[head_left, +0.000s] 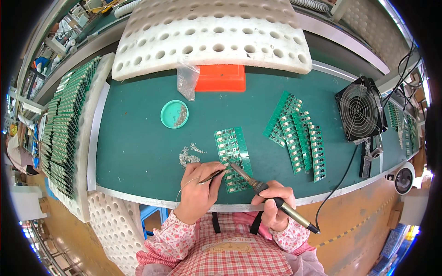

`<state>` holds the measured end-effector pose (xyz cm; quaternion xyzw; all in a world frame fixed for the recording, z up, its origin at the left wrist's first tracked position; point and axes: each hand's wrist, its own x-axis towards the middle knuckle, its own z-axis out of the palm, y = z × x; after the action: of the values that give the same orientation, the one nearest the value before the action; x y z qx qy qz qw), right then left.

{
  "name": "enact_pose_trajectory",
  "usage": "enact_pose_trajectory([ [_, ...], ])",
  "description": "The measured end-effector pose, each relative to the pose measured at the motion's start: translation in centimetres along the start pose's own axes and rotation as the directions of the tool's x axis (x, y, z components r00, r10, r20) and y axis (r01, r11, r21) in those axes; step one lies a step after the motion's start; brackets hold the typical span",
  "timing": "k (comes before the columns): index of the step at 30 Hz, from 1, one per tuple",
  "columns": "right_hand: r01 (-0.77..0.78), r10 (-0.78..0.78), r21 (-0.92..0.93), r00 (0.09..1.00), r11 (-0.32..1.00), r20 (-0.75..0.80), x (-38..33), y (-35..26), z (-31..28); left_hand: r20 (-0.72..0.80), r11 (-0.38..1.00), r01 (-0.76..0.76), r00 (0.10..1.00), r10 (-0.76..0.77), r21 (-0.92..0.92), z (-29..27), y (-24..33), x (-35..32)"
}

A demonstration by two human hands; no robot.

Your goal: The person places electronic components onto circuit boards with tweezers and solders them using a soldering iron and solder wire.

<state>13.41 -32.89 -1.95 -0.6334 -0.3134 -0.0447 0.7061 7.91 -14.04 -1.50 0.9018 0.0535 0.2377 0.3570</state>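
Note:
A green circuit board panel (235, 149) with rows of small parts lies on the bench before me. My left hand (197, 193) is closed on dark tweezers (212, 176), whose points reach the panel's left side. A thin wire (180, 193) curves past that hand, and I cannot tell whether it is held. My right hand (277, 202) grips a soldering iron (294, 215), its tip over the middle of the panel close to the tweezers. Whether the tip touches a joint is too small to tell. Beside my left fingers lies a pile of tiny silvery parts (188, 158).
A green round dish (164, 120) holds more small parts. Behind it are a clear bag (186, 85), a red bin (223, 79) and a white foam block (202, 43). Several panels (301, 138) overlap at right, near a black fan (358, 110). Boards (69, 129) stand racked in foam at left.

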Motion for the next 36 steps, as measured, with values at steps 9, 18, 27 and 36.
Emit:
enact_pose_trajectory([
  [9,-0.020,0.020,-0.011,1.000,1.000,0.007,0.29,-0.16,0.27,-0.007,1.000,-0.007,1.000,0.007,0.002,0.08,-0.07,-0.05],
  [18,-0.009,0.009,-0.032,1.000,0.999,0.017,0.41,-0.36,0.09,-0.009,1.000,-0.015,1.000,0.015,0.007,0.15,-0.09,-0.05],
  [27,-0.155,0.159,-0.224,0.987,0.962,-0.003,-0.29,-0.57,-0.24,0.003,1.000,-0.005,1.000,0.005,0.003,0.02,0.02,0.11],
  [36,-0.249,0.262,-0.236,0.965,0.939,0.025,0.34,-0.91,0.23,0.007,1.000,-0.010,1.000,0.010,0.001,0.01,-0.20,0.08],
])
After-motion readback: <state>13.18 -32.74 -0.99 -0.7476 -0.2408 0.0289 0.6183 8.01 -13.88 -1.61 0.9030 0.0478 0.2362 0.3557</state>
